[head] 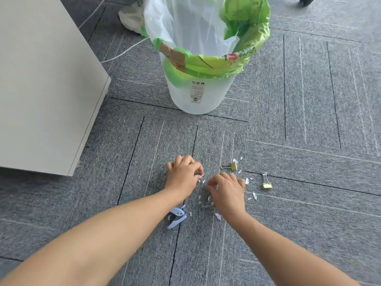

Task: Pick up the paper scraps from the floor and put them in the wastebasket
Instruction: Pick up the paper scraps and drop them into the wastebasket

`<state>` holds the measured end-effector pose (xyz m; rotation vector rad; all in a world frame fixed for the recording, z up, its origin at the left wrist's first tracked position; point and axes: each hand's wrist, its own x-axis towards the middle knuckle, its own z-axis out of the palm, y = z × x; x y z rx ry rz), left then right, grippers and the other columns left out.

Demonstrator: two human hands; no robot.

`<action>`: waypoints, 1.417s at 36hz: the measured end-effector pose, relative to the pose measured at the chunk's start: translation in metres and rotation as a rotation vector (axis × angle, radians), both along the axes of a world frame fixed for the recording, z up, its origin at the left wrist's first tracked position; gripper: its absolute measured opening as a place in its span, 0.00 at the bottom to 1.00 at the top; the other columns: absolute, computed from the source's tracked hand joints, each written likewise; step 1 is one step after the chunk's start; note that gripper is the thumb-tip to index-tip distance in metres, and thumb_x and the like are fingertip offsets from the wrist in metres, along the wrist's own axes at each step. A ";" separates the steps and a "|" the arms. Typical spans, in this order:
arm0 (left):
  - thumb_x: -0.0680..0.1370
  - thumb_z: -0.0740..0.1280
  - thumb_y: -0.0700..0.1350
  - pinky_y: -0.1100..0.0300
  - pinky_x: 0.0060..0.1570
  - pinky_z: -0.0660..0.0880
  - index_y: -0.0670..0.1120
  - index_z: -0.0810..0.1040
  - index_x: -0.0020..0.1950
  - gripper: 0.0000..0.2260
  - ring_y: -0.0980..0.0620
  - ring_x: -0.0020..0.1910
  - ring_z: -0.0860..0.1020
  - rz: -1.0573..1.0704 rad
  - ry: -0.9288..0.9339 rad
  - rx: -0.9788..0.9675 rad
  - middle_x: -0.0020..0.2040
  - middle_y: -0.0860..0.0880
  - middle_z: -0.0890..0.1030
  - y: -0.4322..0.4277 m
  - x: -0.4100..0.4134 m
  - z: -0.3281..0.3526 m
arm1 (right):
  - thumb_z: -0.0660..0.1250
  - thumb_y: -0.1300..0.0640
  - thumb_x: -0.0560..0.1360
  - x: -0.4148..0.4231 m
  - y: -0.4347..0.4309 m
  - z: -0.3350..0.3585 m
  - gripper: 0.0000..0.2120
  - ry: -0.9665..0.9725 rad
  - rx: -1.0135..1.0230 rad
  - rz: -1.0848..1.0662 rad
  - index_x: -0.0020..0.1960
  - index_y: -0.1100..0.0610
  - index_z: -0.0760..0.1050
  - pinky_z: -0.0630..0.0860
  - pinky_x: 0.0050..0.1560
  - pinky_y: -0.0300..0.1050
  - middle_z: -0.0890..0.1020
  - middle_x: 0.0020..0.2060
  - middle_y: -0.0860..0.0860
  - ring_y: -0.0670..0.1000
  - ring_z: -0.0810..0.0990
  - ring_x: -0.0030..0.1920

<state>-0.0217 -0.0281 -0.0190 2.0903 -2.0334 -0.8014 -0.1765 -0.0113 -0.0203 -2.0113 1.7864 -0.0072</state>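
Small white paper scraps (254, 195) lie scattered on the grey carpet around both hands. My left hand (182, 174) is low on the floor, its curled fingertips pinching a white scrap. Just to its right, my right hand (225, 189) curls its fingers down over more scraps; what they hold is hidden. The translucent white wastebasket (201, 93) with a clear and green bag liner stands on the carpet beyond the hands.
Two gold binder clips (231, 166) (266, 182) lie to the right of the hands. A blue clip-like tool (176, 218) lies beside my left forearm, with a grey metal clip (208, 206) near my right wrist. A white cabinet (41, 79) fills the left. A cord (123, 52) crosses the floor behind.
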 end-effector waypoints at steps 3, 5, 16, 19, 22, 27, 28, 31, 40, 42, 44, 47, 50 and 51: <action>0.76 0.68 0.54 0.52 0.57 0.59 0.60 0.77 0.46 0.01 0.54 0.55 0.64 -0.013 -0.021 -0.003 0.50 0.59 0.70 -0.002 0.001 0.001 | 0.67 0.44 0.75 0.004 -0.002 0.000 0.05 0.000 0.005 0.000 0.48 0.44 0.78 0.64 0.57 0.48 0.78 0.45 0.40 0.47 0.72 0.51; 0.76 0.68 0.54 0.52 0.58 0.59 0.59 0.77 0.46 0.01 0.54 0.56 0.64 -0.025 -0.031 -0.008 0.50 0.59 0.70 -0.003 0.001 0.002 | 0.67 0.44 0.75 0.007 -0.004 0.001 0.06 -0.004 0.008 0.000 0.48 0.44 0.78 0.64 0.57 0.49 0.79 0.45 0.40 0.47 0.73 0.51; 0.78 0.65 0.53 0.52 0.61 0.58 0.58 0.76 0.49 0.02 0.54 0.59 0.64 0.007 0.025 0.013 0.53 0.58 0.70 0.003 0.011 0.001 | 0.69 0.43 0.72 0.009 -0.008 0.002 0.09 -0.039 -0.006 -0.035 0.49 0.42 0.72 0.62 0.52 0.46 0.77 0.45 0.39 0.45 0.71 0.48; 0.78 0.66 0.54 0.52 0.61 0.56 0.58 0.76 0.48 0.01 0.54 0.59 0.63 -0.023 0.038 0.045 0.52 0.59 0.69 0.006 0.016 0.002 | 0.68 0.43 0.73 0.010 -0.009 0.003 0.08 -0.034 0.023 -0.021 0.51 0.42 0.74 0.61 0.54 0.47 0.76 0.47 0.39 0.46 0.71 0.51; 0.77 0.66 0.55 0.51 0.62 0.56 0.59 0.76 0.48 0.03 0.54 0.59 0.62 -0.049 0.004 0.066 0.53 0.59 0.69 0.007 0.014 0.001 | 0.69 0.44 0.73 0.010 -0.010 0.004 0.07 -0.036 0.032 -0.028 0.50 0.42 0.75 0.61 0.54 0.47 0.76 0.47 0.39 0.46 0.71 0.51; 0.77 0.66 0.56 0.49 0.63 0.57 0.59 0.76 0.46 0.02 0.54 0.58 0.63 -0.052 -0.016 0.083 0.53 0.59 0.70 0.007 0.011 0.002 | 0.69 0.47 0.74 0.015 -0.014 0.003 0.03 0.015 0.018 -0.028 0.48 0.43 0.77 0.60 0.54 0.48 0.77 0.47 0.40 0.48 0.71 0.52; 0.77 0.66 0.56 0.50 0.62 0.58 0.59 0.76 0.47 0.02 0.54 0.58 0.63 -0.054 -0.018 0.082 0.53 0.59 0.70 0.007 0.010 0.003 | 0.68 0.48 0.75 0.016 -0.015 0.003 0.03 0.031 0.022 -0.019 0.49 0.43 0.78 0.60 0.56 0.48 0.77 0.48 0.40 0.48 0.71 0.52; 0.76 0.67 0.55 0.51 0.61 0.58 0.60 0.75 0.46 0.03 0.54 0.57 0.63 -0.054 -0.021 0.066 0.51 0.60 0.69 0.005 0.010 0.004 | 0.66 0.49 0.76 0.018 -0.016 0.001 0.04 0.076 0.018 0.027 0.50 0.44 0.78 0.60 0.56 0.48 0.78 0.49 0.41 0.48 0.71 0.53; 0.75 0.69 0.55 0.52 0.59 0.59 0.61 0.75 0.51 0.07 0.54 0.57 0.64 -0.105 0.007 0.059 0.52 0.59 0.70 -0.002 0.011 0.006 | 0.63 0.49 0.78 0.005 0.006 0.003 0.02 0.020 -0.001 -0.032 0.48 0.45 0.74 0.60 0.54 0.46 0.73 0.45 0.41 0.47 0.68 0.50; 0.75 0.69 0.56 0.52 0.59 0.59 0.62 0.76 0.51 0.07 0.54 0.56 0.64 -0.123 0.009 0.067 0.51 0.59 0.71 -0.003 0.012 0.005 | 0.63 0.48 0.77 0.000 0.010 0.004 0.02 -0.003 0.006 -0.052 0.48 0.44 0.74 0.61 0.54 0.46 0.73 0.46 0.40 0.46 0.67 0.50; 0.74 0.69 0.56 0.52 0.59 0.58 0.62 0.77 0.51 0.07 0.54 0.56 0.64 -0.138 0.015 0.078 0.51 0.59 0.71 -0.005 0.013 0.005 | 0.63 0.48 0.77 -0.005 0.010 0.005 0.02 -0.017 0.005 -0.073 0.48 0.44 0.74 0.60 0.54 0.45 0.74 0.46 0.40 0.45 0.67 0.49; 0.73 0.70 0.57 0.53 0.59 0.59 0.61 0.79 0.49 0.06 0.54 0.56 0.64 -0.155 0.016 0.073 0.50 0.59 0.71 -0.007 0.015 0.005 | 0.64 0.48 0.77 -0.009 0.010 0.006 0.02 -0.031 0.015 -0.106 0.48 0.44 0.75 0.60 0.54 0.46 0.75 0.47 0.39 0.46 0.68 0.50; 0.72 0.71 0.58 0.52 0.59 0.59 0.61 0.79 0.47 0.06 0.54 0.56 0.64 -0.168 0.002 0.066 0.49 0.60 0.70 -0.008 0.016 0.005 | 0.65 0.49 0.76 -0.011 0.009 0.008 0.02 -0.050 0.018 -0.127 0.48 0.44 0.76 0.59 0.55 0.46 0.75 0.47 0.39 0.46 0.68 0.51; 0.72 0.71 0.58 0.52 0.58 0.59 0.61 0.79 0.47 0.06 0.54 0.56 0.63 -0.169 0.001 0.064 0.49 0.60 0.71 -0.008 0.016 0.004 | 0.65 0.48 0.76 -0.012 0.009 0.009 0.02 -0.058 0.016 -0.130 0.48 0.44 0.76 0.59 0.54 0.46 0.75 0.47 0.39 0.45 0.69 0.51</action>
